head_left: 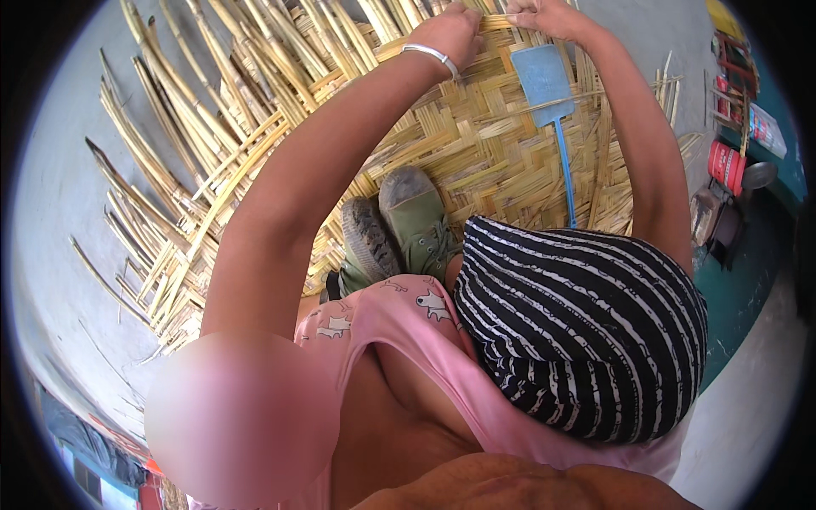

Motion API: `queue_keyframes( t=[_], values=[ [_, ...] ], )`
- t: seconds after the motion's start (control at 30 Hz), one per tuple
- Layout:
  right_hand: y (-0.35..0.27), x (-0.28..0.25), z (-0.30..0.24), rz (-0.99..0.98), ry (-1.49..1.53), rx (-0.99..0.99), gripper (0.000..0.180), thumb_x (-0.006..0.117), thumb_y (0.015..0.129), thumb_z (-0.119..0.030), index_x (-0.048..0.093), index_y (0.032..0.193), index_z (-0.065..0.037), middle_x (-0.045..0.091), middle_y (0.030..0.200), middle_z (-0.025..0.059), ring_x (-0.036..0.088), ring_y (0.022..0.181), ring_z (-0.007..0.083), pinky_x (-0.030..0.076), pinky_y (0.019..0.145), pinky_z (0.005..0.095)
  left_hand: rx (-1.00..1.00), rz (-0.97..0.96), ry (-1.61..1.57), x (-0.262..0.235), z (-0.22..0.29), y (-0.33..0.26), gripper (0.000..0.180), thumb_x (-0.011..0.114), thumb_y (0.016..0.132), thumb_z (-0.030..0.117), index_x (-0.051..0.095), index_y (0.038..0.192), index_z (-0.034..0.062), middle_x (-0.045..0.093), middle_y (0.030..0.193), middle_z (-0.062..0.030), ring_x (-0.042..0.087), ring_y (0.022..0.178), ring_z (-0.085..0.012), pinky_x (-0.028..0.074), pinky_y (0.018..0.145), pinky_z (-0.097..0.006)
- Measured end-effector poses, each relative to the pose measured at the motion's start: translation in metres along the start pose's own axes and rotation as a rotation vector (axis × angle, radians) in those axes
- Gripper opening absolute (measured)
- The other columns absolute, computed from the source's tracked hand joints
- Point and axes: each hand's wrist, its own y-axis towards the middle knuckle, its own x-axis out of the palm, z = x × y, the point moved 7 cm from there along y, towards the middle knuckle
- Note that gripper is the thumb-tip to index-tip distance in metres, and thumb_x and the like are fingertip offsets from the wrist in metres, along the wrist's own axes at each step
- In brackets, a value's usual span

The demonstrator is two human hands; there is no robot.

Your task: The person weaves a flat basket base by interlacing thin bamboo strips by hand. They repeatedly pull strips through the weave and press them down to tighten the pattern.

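The woven bamboo mat (476, 144) is tightly plaited under the shoes (399, 225), while loose bamboo strips (178, 161) fan unwoven from its left edge. At the far edge, left hand (455, 34) and right hand (544, 15) pinch one strip (495, 21).

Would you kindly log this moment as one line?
left hand: on strip | right hand: on strip | woven mat: underfoot | blue swatter: on mat
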Motion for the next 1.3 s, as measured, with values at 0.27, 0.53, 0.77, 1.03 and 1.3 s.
queue_keyframes(
  t=[0.27, 0.53, 0.77, 1.03, 1.3],
  values=[
    [0.012, 0.011, 0.053, -0.132, 0.674, 0.277, 0.041, 0.064, 0.101, -0.042, 0.067, 0.123, -0.006, 0.072, 0.106, 0.0071, 0.067, 0.095, 0.0176, 0.055, 0.080, 0.0373, -0.171, -0.116, 0.089, 0.018, -0.016, 0.044, 0.024, 0.071, 0.083, 0.030, 0.079, 0.094, 0.0089, 0.075, 0.100, -0.0203, 0.072, 0.095, -0.0382, 0.057, 0.085, -0.047],
    [0.078, 0.003, 0.083, 0.265, 0.671, 0.254, 0.041, 0.061, 0.101, -0.046, 0.068, 0.117, -0.009, 0.069, 0.101, 0.0062, 0.064, 0.090, 0.0187, 0.053, 0.079, 0.0372, -0.237, 0.052, -0.058, -0.002, 0.004, 0.032, 0.023, 0.069, 0.084, 0.027, 0.077, 0.089, 0.0062, 0.072, 0.089, -0.0239, 0.071, 0.087, -0.0416, 0.056, 0.081, -0.050],
    [0.059, -0.009, 0.023, 0.187, 1.087, 0.130, 0.031, 0.074, 0.094, -0.047, 0.068, 0.098, -0.017, 0.060, 0.075, -0.0040, 0.056, 0.061, 0.0119, 0.046, 0.053, 0.0304, -0.254, 0.271, -0.071, -0.016, 0.008, 0.021, 0.023, 0.067, 0.084, 0.025, 0.075, 0.090, 0.0042, 0.071, 0.088, -0.0250, 0.070, 0.087, -0.0426, 0.055, 0.081, -0.050],
    [0.024, -0.017, -0.015, 0.178, 0.735, 0.156, 0.033, 0.077, 0.092, -0.026, 0.069, 0.116, -0.006, 0.074, 0.094, 0.0058, 0.070, 0.080, 0.0182, 0.059, 0.067, 0.0364, -0.405, 0.416, -0.266, -0.015, -0.003, 0.010, 0.023, 0.066, 0.084, 0.022, 0.074, 0.094, 0.0029, 0.072, 0.090, -0.0264, 0.071, 0.089, -0.0423, 0.056, 0.082, -0.047],
    [0.026, 0.006, -0.010, 0.259, 1.146, 0.010, 0.034, 0.070, 0.094, -0.007, 0.065, 0.127, -0.001, 0.074, 0.106, 0.0113, 0.074, 0.092, 0.0227, 0.063, 0.080, 0.0403, -0.477, 0.397, -0.248, -0.008, -0.012, 0.010, 0.025, 0.068, 0.086, 0.024, 0.074, 0.098, 0.0031, 0.073, 0.093, -0.0258, 0.071, 0.092, -0.0427, 0.055, 0.083, -0.048]
  ],
)
